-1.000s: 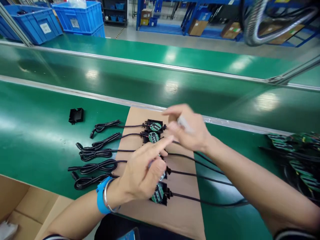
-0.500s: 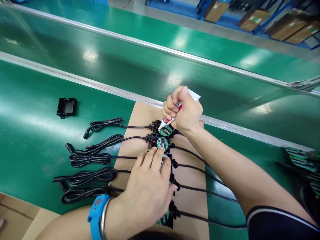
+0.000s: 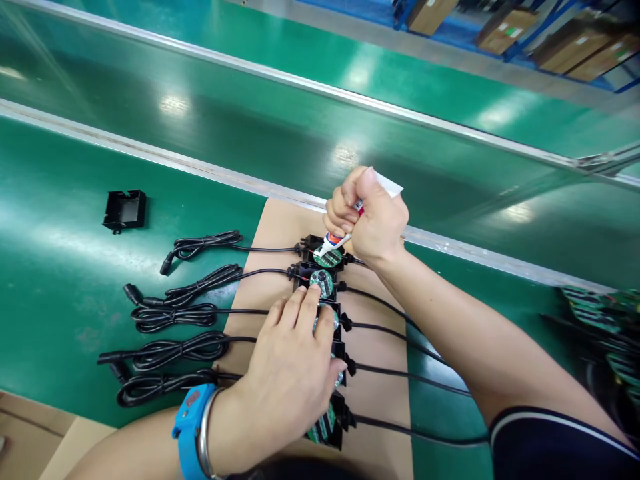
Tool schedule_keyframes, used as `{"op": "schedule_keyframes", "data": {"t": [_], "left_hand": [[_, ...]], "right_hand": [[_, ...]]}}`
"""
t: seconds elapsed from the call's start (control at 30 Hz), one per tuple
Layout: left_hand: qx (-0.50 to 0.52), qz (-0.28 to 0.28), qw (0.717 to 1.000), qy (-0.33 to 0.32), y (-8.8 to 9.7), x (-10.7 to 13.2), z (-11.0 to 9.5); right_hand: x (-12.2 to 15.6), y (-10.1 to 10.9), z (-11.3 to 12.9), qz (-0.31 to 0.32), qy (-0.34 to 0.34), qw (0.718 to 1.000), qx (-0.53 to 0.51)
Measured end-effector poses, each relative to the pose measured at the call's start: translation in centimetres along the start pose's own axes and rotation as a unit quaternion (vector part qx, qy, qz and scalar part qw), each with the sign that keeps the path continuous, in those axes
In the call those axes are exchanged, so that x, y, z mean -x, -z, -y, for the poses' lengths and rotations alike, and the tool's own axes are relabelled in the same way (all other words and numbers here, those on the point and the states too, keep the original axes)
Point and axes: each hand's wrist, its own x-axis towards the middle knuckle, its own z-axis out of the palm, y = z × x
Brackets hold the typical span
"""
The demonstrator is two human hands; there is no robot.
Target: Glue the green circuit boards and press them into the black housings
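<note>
Several small black boxes with round green circuit boards stand in a column on a cardboard sheet (image 3: 380, 407). My right hand (image 3: 367, 217) is wrapped round a white glue tube (image 3: 337, 240), nozzle down. Its tip meets the farthest circuit board (image 3: 331, 258), near the board's left side. My left hand (image 3: 295, 360) lies flat, fingers stretched, over the middle boxes and hides part of them. Its fingertips reach the lower edge of the second circuit board (image 3: 321, 283). The nearest circuit board (image 3: 324, 425) shows below my left palm.
Bundled black cables (image 3: 180, 350) lie left of the cardboard, and single black cables (image 3: 415, 373) run off to the right. A lone black box (image 3: 125, 211) sits at the far left. Circuit boards (image 3: 595, 317) are piled at right. A metal rail (image 3: 210, 173) crosses behind the cardboard.
The view has shifted slightly, so the bench things appear a little more to the left and higher. The glue nozzle has moved slightly inward over the farthest board. Both hands keep their poses.
</note>
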Motion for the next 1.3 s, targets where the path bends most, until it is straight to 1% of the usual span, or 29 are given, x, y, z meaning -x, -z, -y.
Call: {"op": "schedule_keyframes", "data": {"t": [0.2,0.43,0.6,0.8,1.03,1.3], "left_hand": [[-0.007,0.0,1.0,-0.006,0.0,0.0,0.0],[-0.024,0.015,1.0,0.002,0.4,-0.1,-0.1],[-0.024,0.022,0.999,0.004,0.5,-0.2,-0.1],[-0.027,0.021,0.999,0.01,0.6,-0.1,-0.1],[-0.028,0.019,0.999,0.006,0.5,-0.1,-0.1],[-0.028,0.02,0.999,0.006,0.7,-0.3,-0.1]], "right_hand": [[0.4,0.6,0.4,0.033,0.011,0.999,-0.024],[0.9,0.6,0.7,0.031,0.035,0.998,-0.04],[0.9,1.4,0.9,0.036,0.034,0.998,-0.038],[0.3,2.3,0.4,0.029,0.041,0.998,-0.046],[-0.4,2.1,-0.1,0.031,0.046,0.997,-0.059],[-0.7,2.2,-0.9,0.029,0.064,0.997,-0.033]]}}
